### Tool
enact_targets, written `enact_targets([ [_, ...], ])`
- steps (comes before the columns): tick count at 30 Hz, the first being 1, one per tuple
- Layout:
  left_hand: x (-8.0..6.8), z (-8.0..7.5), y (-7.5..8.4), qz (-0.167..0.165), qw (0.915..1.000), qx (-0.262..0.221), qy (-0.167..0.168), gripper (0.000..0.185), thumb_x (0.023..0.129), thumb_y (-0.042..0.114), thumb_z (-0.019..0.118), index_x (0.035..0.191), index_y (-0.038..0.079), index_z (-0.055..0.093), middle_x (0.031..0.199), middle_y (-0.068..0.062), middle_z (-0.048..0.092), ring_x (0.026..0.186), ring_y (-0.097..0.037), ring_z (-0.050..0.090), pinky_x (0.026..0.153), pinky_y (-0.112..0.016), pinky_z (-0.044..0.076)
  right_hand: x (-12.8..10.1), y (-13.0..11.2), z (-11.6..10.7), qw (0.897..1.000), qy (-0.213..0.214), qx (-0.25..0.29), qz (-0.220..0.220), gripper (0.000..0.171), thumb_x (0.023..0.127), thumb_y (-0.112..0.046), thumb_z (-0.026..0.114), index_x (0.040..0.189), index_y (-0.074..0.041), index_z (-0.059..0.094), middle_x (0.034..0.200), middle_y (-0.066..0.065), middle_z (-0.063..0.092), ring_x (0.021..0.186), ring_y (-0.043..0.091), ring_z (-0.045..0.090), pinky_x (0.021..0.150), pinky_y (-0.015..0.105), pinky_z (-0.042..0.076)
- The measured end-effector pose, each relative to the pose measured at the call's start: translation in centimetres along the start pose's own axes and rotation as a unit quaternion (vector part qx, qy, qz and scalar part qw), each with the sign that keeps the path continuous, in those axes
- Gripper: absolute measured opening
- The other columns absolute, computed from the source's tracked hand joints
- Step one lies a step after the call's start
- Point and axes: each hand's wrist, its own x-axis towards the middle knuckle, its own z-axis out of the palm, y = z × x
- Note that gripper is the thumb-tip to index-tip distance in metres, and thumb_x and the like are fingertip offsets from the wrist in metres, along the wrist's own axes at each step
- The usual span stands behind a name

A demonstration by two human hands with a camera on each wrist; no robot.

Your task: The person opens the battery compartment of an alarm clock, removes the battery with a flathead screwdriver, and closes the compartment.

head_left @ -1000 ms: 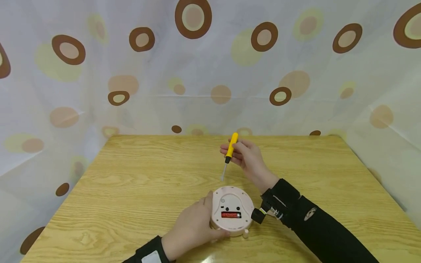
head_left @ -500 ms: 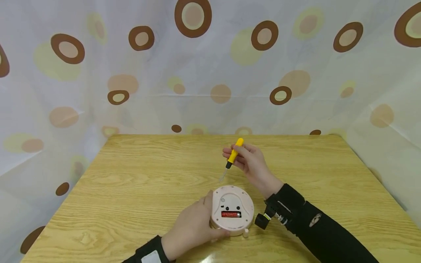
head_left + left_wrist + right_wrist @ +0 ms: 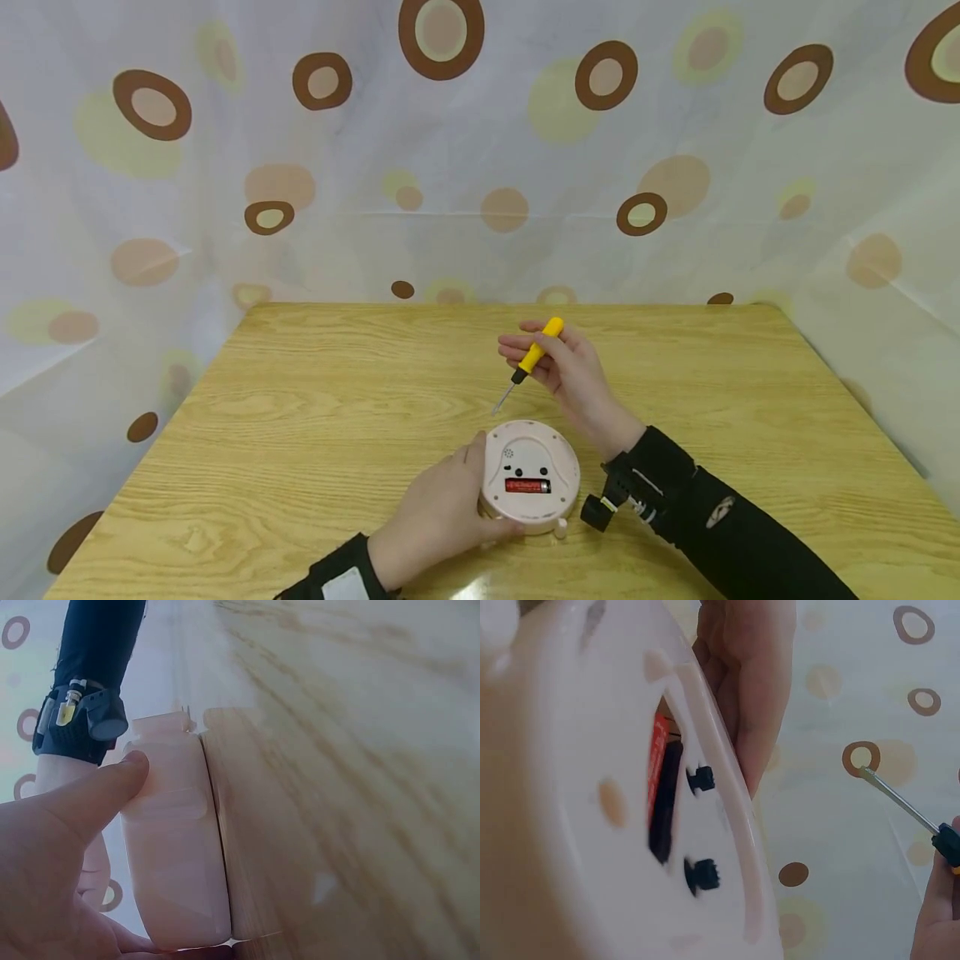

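Two hands: both busy.
Left hand (image 3: 435,521): grip clasps the pink clock (image 3: 529,477) face-down on the worktop (image 3: 300,433), steadying it, battery (image 3: 527,487) exposed.
Right hand (image 3: 570,375): grip pinches the yellow screwdriver (image 3: 534,357), tip angled down toward the clock.

The table (image 3: 300,400), across the lower half of the frame, is pale wood-grain with a smooth, slightly glossy top. At lower centre the round clock (image 3: 529,477) is smooth pink plastic, faintly shiny. The screwdriver (image 3: 528,363) has a yellow plastic handle and bright metal shaft. Thin matt cloth (image 3: 480,167) fills the upper frame.
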Motion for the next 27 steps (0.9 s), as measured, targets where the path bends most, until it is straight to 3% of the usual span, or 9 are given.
enact_targets([
  [6, 0.1, 0.0, 0.0, -0.004, 1.0000, -0.006, -0.006, 0.120, 0.077, 0.061, 0.089, 0.159, -0.009, 0.037, 0.147, -0.025, 0.063, 0.129, -0.035, 0.067, 0.103, -0.048, 0.058, -0.5, 0.3, 0.1, 0.998, 0.021, 0.054, -0.016, 0.029, 0.118, -0.019, 0.030, 0.108, -0.012, 0.056, 0.098, -0.003, 0.080, 0.097, 0.010, 0.078, 0.096, 0.029, 0.062],
  [9, 0.1, 0.0, -0.1, -0.005, 0.9999, -0.005, -0.008, 0.120, 0.077, 0.062, 0.089, 0.159, -0.009, 0.037, 0.146, -0.025, 0.063, 0.129, -0.035, 0.067, 0.102, -0.047, 0.059, -0.7, 0.3, 0.2, 0.997, 0.036, 0.066, -0.016, 0.032, 0.118, -0.020, 0.028, 0.102, -0.016, 0.055, 0.091, -0.007, 0.075, 0.084, 0.007, 0.071, 0.088, 0.022, 0.060],
  [13, 0.1, 0.1, -0.2, 0.002, 1.0000, 0.004, -0.001, 0.119, 0.077, 0.062, 0.089, 0.159, -0.009, 0.038, 0.145, -0.024, 0.064, 0.127, -0.034, 0.068, 0.099, -0.046, 0.060, -1.0, 0.2, 0.4, 0.995, 0.042, 0.092, -0.004, 0.031, 0.118, -0.022, 0.028, 0.098, -0.019, 0.051, 0.076, -0.007, 0.051, 0.064, 0.007, 0.042, 0.066, 0.018, 0.038],
  [16, 0.1, 0.2, -0.2, 0.006, 0.9999, 0.008, 0.004, 0.118, 0.078, 0.062, 0.088, 0.158, -0.008, 0.039, 0.143, -0.023, 0.065, 0.125, -0.032, 0.069, 0.097, -0.045, 0.061, -1.3, 0.0, 0.5, 0.992, 0.043, 0.123, 0.007, 0.036, 0.118, -0.030, 0.025, 0.094, -0.022, 0.051, 0.069, -0.008, 0.039, 0.059, 0.008, 0.027, 0.061, 0.021, 0.025],
  [21, 0.0, 0.2, -0.2, 0.006, 0.9999, 0.009, 0.003, 0.117, 0.078, 0.063, 0.088, 0.158, -0.008, 0.039, 0.143, -0.022, 0.065, 0.125, -0.032, 0.069, 0.096, -0.044, 0.061, -2.0, -0.4, 0.7, 0.985, 0.065, 0.156, 0.020, 0.052, 0.115, -0.054, 0.022, 0.088, -0.022, 0.052, 0.066, -0.008, 0.037, 0.057, 0.009, 0.025, 0.058, 0.020, 0.025],
  [27, 0.0, 0.2, -0.2, 0.003, 1.0000, 0.004, 0.001, 0.118, 0.078, 0.063, 0.088, 0.159, -0.007, 0.039, 0.143, -0.023, 0.065, 0.125, -0.033, 0.069, 0.096, -0.044, 0.061, -2.9, -0.8, 0.7, 0.977, 0.085, 0.191, 0.036, 0.069, 0.111, -0.065, 0.021, 0.065, -0.021, 0.047, 0.056, -0.008, 0.038, 0.053, 0.010, 0.027, 0.061, 0.027, 0.014],
])
